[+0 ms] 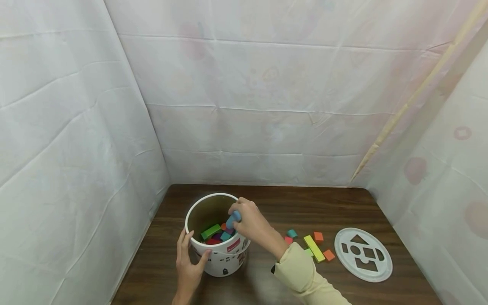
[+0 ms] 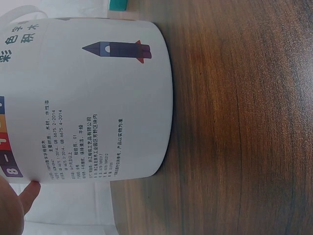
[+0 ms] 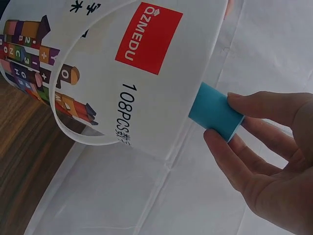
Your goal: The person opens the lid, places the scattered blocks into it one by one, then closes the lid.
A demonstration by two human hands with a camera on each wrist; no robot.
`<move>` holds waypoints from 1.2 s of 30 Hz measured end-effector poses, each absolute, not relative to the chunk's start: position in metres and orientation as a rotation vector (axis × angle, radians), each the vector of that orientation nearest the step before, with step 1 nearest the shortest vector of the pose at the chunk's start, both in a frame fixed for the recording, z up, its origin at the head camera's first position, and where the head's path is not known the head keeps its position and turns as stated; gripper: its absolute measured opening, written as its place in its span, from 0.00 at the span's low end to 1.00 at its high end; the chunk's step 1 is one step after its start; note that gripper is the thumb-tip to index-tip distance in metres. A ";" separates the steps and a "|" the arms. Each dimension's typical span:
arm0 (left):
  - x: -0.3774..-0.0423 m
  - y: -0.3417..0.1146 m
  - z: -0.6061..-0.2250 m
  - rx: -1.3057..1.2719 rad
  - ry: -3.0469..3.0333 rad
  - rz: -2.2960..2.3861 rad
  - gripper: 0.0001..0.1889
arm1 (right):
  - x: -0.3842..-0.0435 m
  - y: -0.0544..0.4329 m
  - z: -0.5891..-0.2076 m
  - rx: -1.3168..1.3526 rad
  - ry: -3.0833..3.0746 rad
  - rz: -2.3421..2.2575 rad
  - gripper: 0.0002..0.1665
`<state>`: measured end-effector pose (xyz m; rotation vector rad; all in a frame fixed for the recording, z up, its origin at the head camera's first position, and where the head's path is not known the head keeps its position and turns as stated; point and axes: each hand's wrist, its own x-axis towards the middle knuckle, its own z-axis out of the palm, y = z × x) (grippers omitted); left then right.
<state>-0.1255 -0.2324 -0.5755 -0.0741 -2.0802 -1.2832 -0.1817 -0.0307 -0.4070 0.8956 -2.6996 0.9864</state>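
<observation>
A white bucket (image 1: 223,262) with printed pictures stands on the wooden table, and colourful blocks lie inside it, among them a green bar (image 1: 211,231). My left hand (image 1: 188,264) holds the bucket at its near left side, fingers at the rim. In the left wrist view part of that hand (image 2: 14,208) touches the printed wall. My right hand (image 1: 249,220) pinches a blue cylinder block (image 1: 233,218) at the right part of the bucket's opening. Thumb and fingers grip the block (image 3: 215,110) by its sides in the right wrist view.
Right of the bucket lie several loose blocks, including a yellow bar (image 1: 314,248), an orange block (image 1: 318,237) and a teal block (image 1: 292,233). Farther right is a white round lid (image 1: 343,260) with shaped holes. White cloth (image 1: 244,131) hangs around the table.
</observation>
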 end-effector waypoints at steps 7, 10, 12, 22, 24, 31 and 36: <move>-0.128 -0.233 -0.578 -0.096 -2.048 -1.280 0.41 | -0.187 -0.039 -0.414 0.903 -2.732 0.988 0.12; -0.128 -0.233 -0.578 -0.108 -2.044 -1.272 0.41 | -0.190 -0.041 -0.418 0.922 -2.737 0.984 0.12; -0.128 -0.233 -0.578 -0.108 -2.046 -1.271 0.41 | -0.192 -0.043 -0.421 0.933 -2.743 0.979 0.12; -0.128 -0.233 -0.578 -0.094 -2.048 -1.270 0.41 | -0.198 -0.051 -0.430 0.933 -2.818 0.894 0.12; -0.127 -0.233 -0.578 -0.087 -2.054 -1.270 0.41 | -0.198 -0.053 -0.431 0.927 -2.831 0.879 0.13; -0.127 -0.233 -0.577 -0.091 -2.037 -1.282 0.41 | -0.200 -0.057 -0.436 0.943 -2.834 0.851 0.13; -0.127 -0.233 -0.578 -0.109 -2.026 -1.274 0.41 | -0.202 -0.061 -0.440 0.947 -2.880 0.840 0.14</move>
